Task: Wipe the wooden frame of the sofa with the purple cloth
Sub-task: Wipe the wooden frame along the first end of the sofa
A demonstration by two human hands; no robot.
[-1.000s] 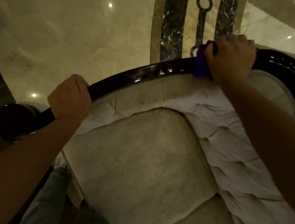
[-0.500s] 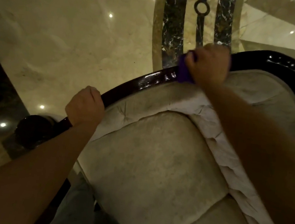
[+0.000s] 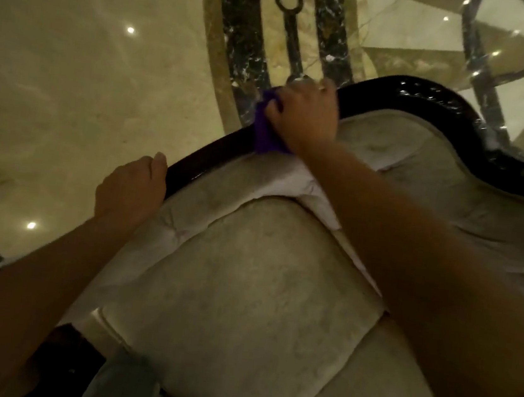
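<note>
The sofa's dark glossy wooden frame curves along the top of the backrest, from lower left to upper right. My right hand is closed on the purple cloth and presses it onto the frame near the middle of the rail. Only the cloth's left part shows below my fingers. My left hand grips the same rail lower down to the left, fingers wrapped over its edge. A short bare stretch of rail lies between my two hands.
Pale tufted upholstery and a large cream seat cushion fill the lower middle. Beyond the frame lies polished marble floor with a dark inlaid band and light reflections. A trouser leg shows at the bottom.
My right hand has slid the purple cloth leftward down the rail, closer to my left hand. My left hand keeps its grip on the rail. The camera view has shifted.
</note>
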